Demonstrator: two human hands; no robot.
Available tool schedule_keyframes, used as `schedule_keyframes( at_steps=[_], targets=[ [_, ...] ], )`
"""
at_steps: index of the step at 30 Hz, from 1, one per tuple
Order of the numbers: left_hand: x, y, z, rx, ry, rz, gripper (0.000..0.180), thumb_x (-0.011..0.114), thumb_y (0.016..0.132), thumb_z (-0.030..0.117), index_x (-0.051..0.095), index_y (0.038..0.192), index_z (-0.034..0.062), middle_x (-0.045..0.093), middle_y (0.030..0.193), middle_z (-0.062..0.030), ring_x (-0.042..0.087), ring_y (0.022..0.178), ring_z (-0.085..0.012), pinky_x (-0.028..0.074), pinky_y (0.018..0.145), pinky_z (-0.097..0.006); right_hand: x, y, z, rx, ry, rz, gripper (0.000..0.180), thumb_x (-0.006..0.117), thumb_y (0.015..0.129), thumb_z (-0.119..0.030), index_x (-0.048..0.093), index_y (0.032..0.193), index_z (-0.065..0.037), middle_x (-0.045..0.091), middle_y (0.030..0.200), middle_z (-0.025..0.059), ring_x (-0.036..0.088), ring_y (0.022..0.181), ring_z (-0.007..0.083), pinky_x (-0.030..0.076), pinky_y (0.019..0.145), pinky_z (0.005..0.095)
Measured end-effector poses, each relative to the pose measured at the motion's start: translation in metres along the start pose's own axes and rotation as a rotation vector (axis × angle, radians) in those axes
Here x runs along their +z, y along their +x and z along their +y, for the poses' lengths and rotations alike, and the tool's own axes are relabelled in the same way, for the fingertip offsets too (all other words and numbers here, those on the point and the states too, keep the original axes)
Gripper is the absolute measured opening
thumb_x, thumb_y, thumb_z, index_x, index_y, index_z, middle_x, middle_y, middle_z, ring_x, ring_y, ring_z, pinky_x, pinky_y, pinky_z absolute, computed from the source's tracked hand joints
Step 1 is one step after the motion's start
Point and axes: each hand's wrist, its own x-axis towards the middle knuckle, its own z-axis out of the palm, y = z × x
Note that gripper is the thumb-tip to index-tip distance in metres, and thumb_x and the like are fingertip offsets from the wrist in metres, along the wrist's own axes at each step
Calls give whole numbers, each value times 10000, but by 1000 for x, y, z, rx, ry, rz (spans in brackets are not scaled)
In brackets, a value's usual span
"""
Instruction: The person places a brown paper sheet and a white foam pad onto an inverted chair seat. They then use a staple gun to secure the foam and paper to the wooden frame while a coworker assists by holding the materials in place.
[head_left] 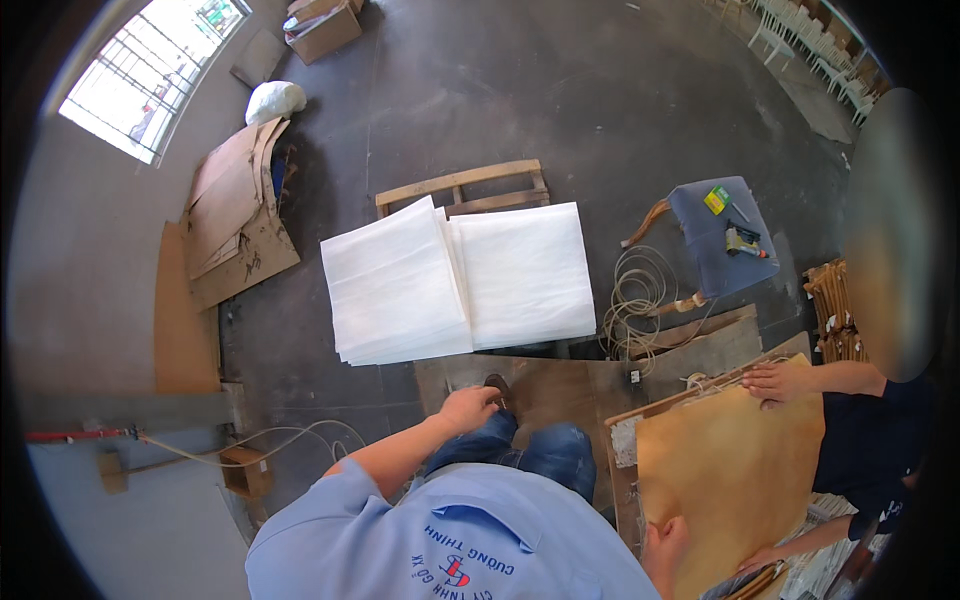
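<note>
My left hand (468, 409) is held over my knee, fingers curled in; whatever they may hold is hidden. On the right, my right hand (664, 545) is closed, thumb up, against the left side of a tan sheet (735, 450). Whether it pinches anything cannot be made out. A co-worker's hand (778, 384) lies on the sheet's far edge, and that person's other hand (765, 560) touches its near edge. Ahead of me are two overlapping stacks of white sheets, a left stack (395, 285) and a right stack (522, 275), resting on a wooden pallet (460, 183).
A blue padded seat (715, 255) carries a nail gun (744, 242) and a green-yellow box (716, 200). Coiled hose (640, 300) lies beside it. Cardboard sheets (235, 215) lean on the left wall; a white bag (275, 102) sits behind. White chairs (800, 40) line the far right.
</note>
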Motion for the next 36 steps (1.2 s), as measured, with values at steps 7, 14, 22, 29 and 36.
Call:
schedule_keyframes(
  at_steps=[7,14,22,29,36],
  targets=[
    [-12,47,-79,-523,-85,-19,691,719,953,398,494,1546,125,595,1454,-211,586,1332,-393,495,1090,-487,3,-2,28,50,-236,-154,449,785,914,-432,698,1130,-48,727,980,262,713,920,404,535,806,508],
    [24,151,-173,-612,13,264,953,830,860,378,338,1615,70,451,1591,-215,434,1472,-401,419,1150,-550,-21,26,-18,282,-367,-345,412,753,946,-383,672,1081,-2,704,983,274,687,913,436,522,789,517],
    [87,280,-309,-770,228,313,1188,891,812,341,127,1693,114,172,1721,-254,171,1600,-450,246,1233,-666,-23,99,-38,323,-573,-487,430,758,940,-390,666,1122,-11,689,1040,270,674,965,420,512,829,523],
    [85,322,-393,-488,137,671,755,757,850,121,460,1545,133,468,1582,-215,497,1414,-400,439,1129,-542,-20,121,-47,361,-627,-535,449,762,936,-397,661,1158,-20,676,1089,267,662,1010,405,504,865,529],
    [61,289,-402,-458,-115,731,315,613,953,74,697,1256,77,755,1003,-229,733,965,-429,570,831,-454,-24,127,-42,373,-649,-558,471,766,931,-404,656,1193,-28,663,1138,263,649,1055,390,496,900,535]
  ],
)
